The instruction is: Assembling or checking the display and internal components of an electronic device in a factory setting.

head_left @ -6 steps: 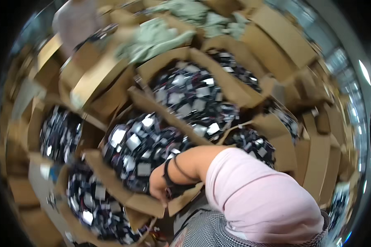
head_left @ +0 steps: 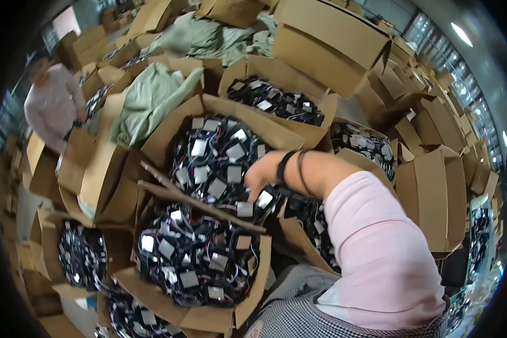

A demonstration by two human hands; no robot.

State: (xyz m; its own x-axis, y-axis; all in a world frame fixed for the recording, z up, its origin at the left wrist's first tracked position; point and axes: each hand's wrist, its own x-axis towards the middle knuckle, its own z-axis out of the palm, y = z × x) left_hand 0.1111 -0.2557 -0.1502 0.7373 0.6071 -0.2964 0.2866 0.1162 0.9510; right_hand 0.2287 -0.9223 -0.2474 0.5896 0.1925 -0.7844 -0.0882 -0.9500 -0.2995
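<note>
My right hand point(head_left: 257, 176) reaches over an open cardboard box point(head_left: 177, 115) heaped with small electronic parts point(head_left: 218, 158), black with silver square plates and thin coloured wires. One finger stretches down close to the parts at the box's right side; the other fingers are mostly hidden behind the back of the hand. Nothing shows in its grasp. The wrist wears dark bands, and a pink sleeve covers the upper arm. Nearer to me stands another box point(head_left: 208, 320) full of the same kind of parts point(head_left: 188, 279). My left hand is out of the picture.
More part-filled boxes stand around: one behind point(head_left: 315, 128), one at left point(head_left: 110, 248). Green cloth point(head_left: 152, 96) drapes over boxes at the back left. A person point(head_left: 53, 107) stands at the far left. A large carton point(head_left: 327, 45) rises at the back.
My right hand has moved from the front edge of the nearer box to above the farther box. The whole view has shifted, and the picture is sharper.
</note>
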